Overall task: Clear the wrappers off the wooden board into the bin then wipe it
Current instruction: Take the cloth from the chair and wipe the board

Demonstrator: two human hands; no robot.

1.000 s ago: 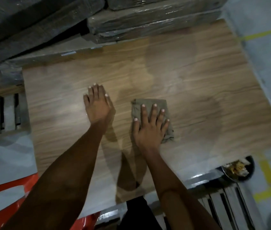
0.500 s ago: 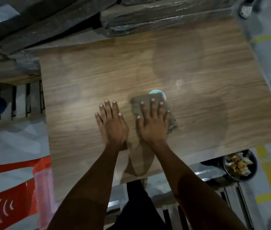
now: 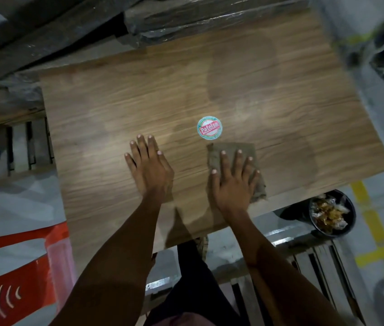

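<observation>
1. Left hand (image 3: 149, 169): flat on the wooden board (image 3: 115, 114), palm down, fingers straight and slightly spread. It holds nothing.
2. Right hand (image 3: 233, 182): flat on a grey-brown cloth (image 3: 231, 152), palm down, fingers straight and spread. It presses the cloth to the board and does not curl round it.
3. Cloth: crumpled, roughly square. It shows past the right fingertips on the far side and past the outer edge of the right hand; the rest lies under the palm.
4. Board: brown, wood grain, lying under both hands and reaching well beyond them on every side. Its near edge runs just behind the wrists. A darker patch with a curved border lies on the surface to the right of the right hand, and another beyond it.
5. Round sticker (image 3: 209, 128): white and green rim, red band with lettering. It lies flat on the board just beyond the right fingertips, close to the cloth's far left corner, apart from the left hand.
6. Bin (image 3: 332, 214): round, dark, on the floor below the board's near right corner, to the right of the right forearm. Crumpled clear and gold wrappers (image 3: 328, 211) lie inside it.
7. Red plastic chair (image 3: 21, 274): on the floor, left of the left forearm.
8. Wrapped dark bundles (image 3: 198, 17): stacked along the board's far edge, well beyond both hands.
</observation>
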